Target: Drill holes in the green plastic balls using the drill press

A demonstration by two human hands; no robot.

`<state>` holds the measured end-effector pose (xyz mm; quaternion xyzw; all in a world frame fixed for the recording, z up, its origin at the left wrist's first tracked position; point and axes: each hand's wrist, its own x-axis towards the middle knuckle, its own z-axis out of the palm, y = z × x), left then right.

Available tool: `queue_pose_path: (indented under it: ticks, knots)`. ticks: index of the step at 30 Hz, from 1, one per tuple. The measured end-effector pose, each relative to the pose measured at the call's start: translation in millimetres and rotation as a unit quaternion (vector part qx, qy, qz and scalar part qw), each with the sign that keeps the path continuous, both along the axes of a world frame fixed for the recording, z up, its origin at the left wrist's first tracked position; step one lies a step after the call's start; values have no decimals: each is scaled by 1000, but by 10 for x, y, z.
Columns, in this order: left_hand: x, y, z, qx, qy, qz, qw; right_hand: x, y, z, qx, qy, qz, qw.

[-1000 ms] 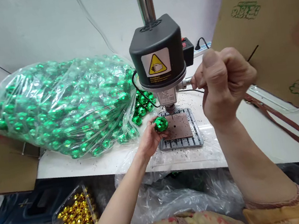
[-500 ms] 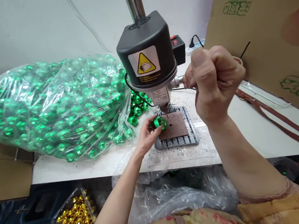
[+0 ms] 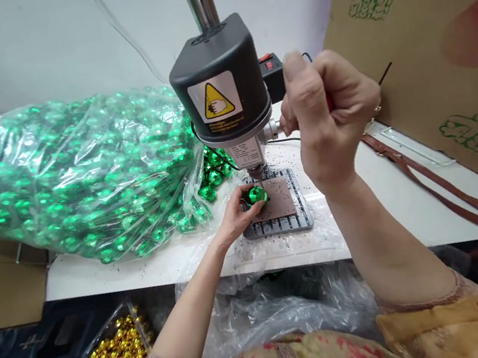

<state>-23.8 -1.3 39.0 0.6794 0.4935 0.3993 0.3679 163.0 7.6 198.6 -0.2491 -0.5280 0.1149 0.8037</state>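
My left hand [image 3: 240, 210] pinches a shiny green faceted ball [image 3: 256, 195] between thumb and fingers. It holds the ball over a brown board [image 3: 280, 199] on the slotted metal base [image 3: 306, 220], right under the bit of a small black drill press [image 3: 220, 86]. Whether the bit touches the ball I cannot tell. My right hand [image 3: 330, 111] is closed in a fist around the press's feed lever at the right, with a bit of red showing by the fingers. Dark shavings lie scattered over the base.
A clear plastic bag [image 3: 86, 178] full of green balls lies left of the press, several spilling from its mouth. Cardboard boxes stand at both sides [image 3: 436, 54]. A brown strap [image 3: 437, 185] lies on the right. Below the table edge, a clear tray holds gold balls [image 3: 119, 355].
My left hand has moved the green ball slightly right, under the drill bit, and the ball has turned. My right hand stays on the lever. The view has shifted slightly.
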Motion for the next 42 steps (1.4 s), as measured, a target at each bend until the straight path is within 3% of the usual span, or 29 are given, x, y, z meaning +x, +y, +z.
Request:
queue_pose_path:
  ticks: [13,16,21,27,32,36,42]
  knots:
    - [75,36,-57,-6,-35,25,999,-14,156,150,17,24,34,999]
    - [110,48,-77,12,-31,33,999,-3,183,143,-18,10,15,1000]
    - [230,23,-158,63,-2,54,997,40,257,139,-29,-14,2,999]
    - [323,-63,-270,46,-27,84,995,65,242,186,-27,-2,43,999]
    - [323,-70,-276,30,-48,84,995,6,103,76,46,41,64,996]
    - [335,-72,-264,36,-35,81,995,-20,-19,-85,40,40,37,998]
    - [346,-79,-261,48,-41,73,995,-33,7,-267,92,35,15,995]
